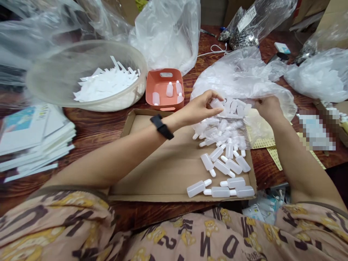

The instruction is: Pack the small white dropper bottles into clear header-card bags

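Observation:
My left hand (206,107), with a black band on its wrist, is at the mouth of a clear plastic bag (225,78). Its thumb and fingers are curled round a small translucent white bottle (216,104). On the bag's other side, my right hand (269,108) is closed on the plastic film. More such bottles lie inside the bag between my hands. Below them, several capped bottles (222,167) are scattered over the right side of a shallow cardboard tray (160,163). A few lie in a row along its front edge.
An orange basket (156,81) with several bottles stands behind the tray. To its left is a large translucent bowl (49,79) of white strips. Stacked printed cards (35,134) lie at far left. Yellow sticker sheets (274,156) stick out right of the tray. Plastic bags (165,32) fill the back.

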The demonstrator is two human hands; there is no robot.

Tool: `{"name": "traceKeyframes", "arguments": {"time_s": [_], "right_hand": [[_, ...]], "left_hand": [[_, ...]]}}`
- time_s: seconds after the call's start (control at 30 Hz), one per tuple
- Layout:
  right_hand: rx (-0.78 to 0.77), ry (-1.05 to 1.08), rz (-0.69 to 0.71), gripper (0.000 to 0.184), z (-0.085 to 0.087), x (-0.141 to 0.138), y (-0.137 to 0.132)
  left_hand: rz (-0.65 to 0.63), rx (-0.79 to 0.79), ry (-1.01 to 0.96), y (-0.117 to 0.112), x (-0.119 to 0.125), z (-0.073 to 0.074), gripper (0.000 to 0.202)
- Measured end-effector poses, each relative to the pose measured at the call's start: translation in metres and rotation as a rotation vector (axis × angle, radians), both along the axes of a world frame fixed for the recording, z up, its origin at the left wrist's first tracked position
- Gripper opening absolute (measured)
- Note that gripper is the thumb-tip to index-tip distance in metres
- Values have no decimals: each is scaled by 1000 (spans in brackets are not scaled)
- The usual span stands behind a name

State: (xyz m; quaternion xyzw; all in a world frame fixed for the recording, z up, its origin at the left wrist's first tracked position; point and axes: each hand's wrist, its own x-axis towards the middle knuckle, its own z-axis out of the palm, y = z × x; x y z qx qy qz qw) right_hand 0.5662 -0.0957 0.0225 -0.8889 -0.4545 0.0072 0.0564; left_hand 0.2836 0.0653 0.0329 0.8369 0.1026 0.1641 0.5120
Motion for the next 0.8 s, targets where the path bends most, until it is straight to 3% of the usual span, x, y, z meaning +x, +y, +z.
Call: {"name": "traceKeyframes", "arguments": {"time_s": [0.1,0.13,0.23,0.3,0.4,0.6,0.8], "right_hand": [[401,187,121,33,12,-56,-33],[525,312,197,31,15,-79,-46],[668,502,389,25,22,-146,-83],[726,540,469,31,26,-179,-101],[762,542,533,49,32,-206,-116],[748,465,595,63,41,-214,-120],[599,425,713,68,53,-218,-126]], "left_hand": [[-47,-605,-6,-32,-43,0,43],[-50,-727,-1,-43,-57,-1,49],[-38,-923,-21,-73,-90,-4,57],[-26,-955,-34,-87,-103,-5,56],[-16,-958,-34,-99,-115,-1,49],[-30,-926,-36,-107,-131,9,34],[-17,-676,-69,-114,-144,10,31]]}}
